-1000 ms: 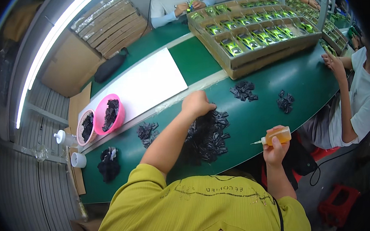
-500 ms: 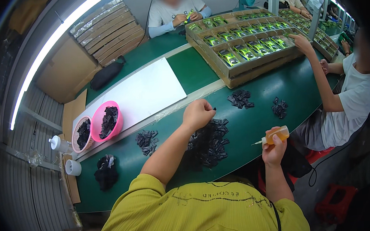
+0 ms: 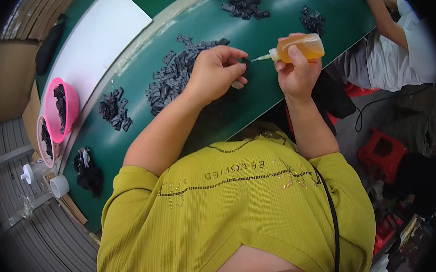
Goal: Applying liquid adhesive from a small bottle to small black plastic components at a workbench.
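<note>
Between its fingertips, my left hand (image 3: 218, 73) pinches a small black piece (image 3: 245, 61), mostly hidden by the fingers. A squeeze bottle (image 3: 303, 48) of amber liquid lies in my right hand (image 3: 298, 75), tilted nearly level. Its thin needle tip points left and meets or almost meets the black piece; I cannot tell which. Under and beyond my left hand spreads a large pile of small black pieces (image 3: 173, 76) on the green table (image 3: 144, 161). Smaller heaps of like pieces lie to the left (image 3: 115, 109), at the far side (image 3: 245, 6) and at the far right (image 3: 312, 20).
At the left stand a pink bowl (image 3: 70, 108) and a pale pink basket (image 3: 41, 133), both holding black pieces. Nearby are a white cup (image 3: 59, 185) and a dark cloth bundle (image 3: 88, 175). A white board (image 3: 105, 38) lies beyond. A person's arm (image 3: 386, 15) is at the right.
The view has tipped down. My hands have come together: the bottle's tip has moved over to the black piece in my left hand.
</note>
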Demonstrator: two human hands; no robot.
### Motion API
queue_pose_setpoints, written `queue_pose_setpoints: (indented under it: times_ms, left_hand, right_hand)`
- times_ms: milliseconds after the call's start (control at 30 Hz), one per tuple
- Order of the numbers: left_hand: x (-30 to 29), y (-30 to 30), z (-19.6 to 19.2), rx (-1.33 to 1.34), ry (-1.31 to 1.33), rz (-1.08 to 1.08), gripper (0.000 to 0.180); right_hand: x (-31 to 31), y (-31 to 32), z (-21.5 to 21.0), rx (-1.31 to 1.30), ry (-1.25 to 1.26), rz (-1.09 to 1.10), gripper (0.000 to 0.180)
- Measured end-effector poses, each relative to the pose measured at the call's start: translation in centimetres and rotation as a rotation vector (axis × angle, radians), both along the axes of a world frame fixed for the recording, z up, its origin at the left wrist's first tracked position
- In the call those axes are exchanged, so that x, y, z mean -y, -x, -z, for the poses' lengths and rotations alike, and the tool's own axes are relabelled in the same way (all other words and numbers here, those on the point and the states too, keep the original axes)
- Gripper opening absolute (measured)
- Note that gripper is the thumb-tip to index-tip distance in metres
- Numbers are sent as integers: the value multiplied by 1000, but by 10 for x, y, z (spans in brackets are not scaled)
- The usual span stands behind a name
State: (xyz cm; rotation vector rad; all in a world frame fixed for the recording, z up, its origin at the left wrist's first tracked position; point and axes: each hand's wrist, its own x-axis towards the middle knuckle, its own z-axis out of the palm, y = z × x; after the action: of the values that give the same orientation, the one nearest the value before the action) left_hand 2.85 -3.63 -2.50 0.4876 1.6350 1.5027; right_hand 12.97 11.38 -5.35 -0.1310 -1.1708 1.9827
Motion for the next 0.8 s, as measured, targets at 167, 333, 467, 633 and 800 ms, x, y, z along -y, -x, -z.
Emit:
queue_pose_setpoints:
  times_ms: [167,333,467,633,800]
  left_hand:
    - [0,-5,2,-9,59,34,23]
    - [1,-7,0,-15,83,45,22]
    - [2,-7,-1,-20,85,45,22]
    - [1,-6,0,-34,91,55,22]
    - [0,-6,-2,-47,101,53,21]
  right_hand:
    - [4,-6,-3,66,-67,66,21]
    - [7,-11,-3,167,-224,68,21]
    - [10,-11,-4,198,-250,80,22]
    - [9,-10,-3,194,-274,88,23]
    - [7,-6,5,199,-318,105,24]
